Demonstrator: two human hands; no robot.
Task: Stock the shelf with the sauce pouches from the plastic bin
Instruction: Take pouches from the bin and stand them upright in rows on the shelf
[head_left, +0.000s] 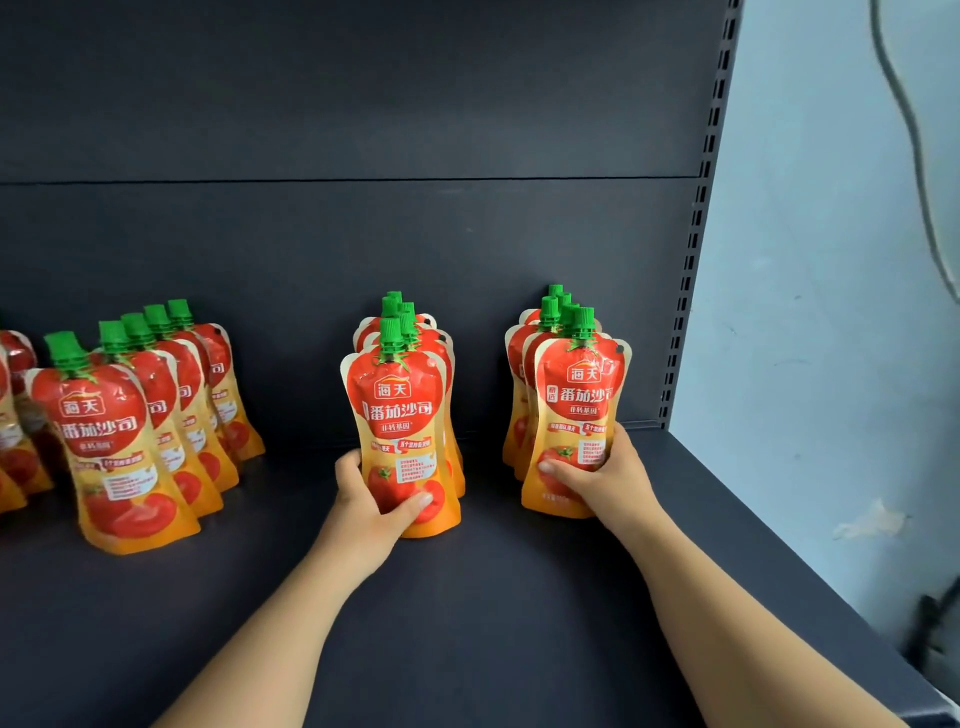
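Forearms reached in from the lower edge across bare dark shelf, which lay open and unobstructed between the viewer and the stock. The left hand was wrapped around the lower part of the front pouch of the middle row, thumb across its face, and the right hand clasped the base of the front pouch of the right row in the same manner; both pouches stood upright with their bottoms at or on the shelf surface, each close against the pouches queued behind it. The plastic bin was not in view. Risk, as judged from this arrangement, lay chiefly in the soft, narrow-based packaging: a push directed rearward could topple the pouches behind in sequence, and a release before the base sat flat could let a front pouch tip forward onto the open shelf. The right row stood nearest the shelf's right edge, beyond which lay only the pale wall, so an outward nudge there was the more costly error. Clear gaps separated the middle row from the right row and from the left row, giving sideways room. Farther back, the rows ended near the dark back panel and slotted upright.
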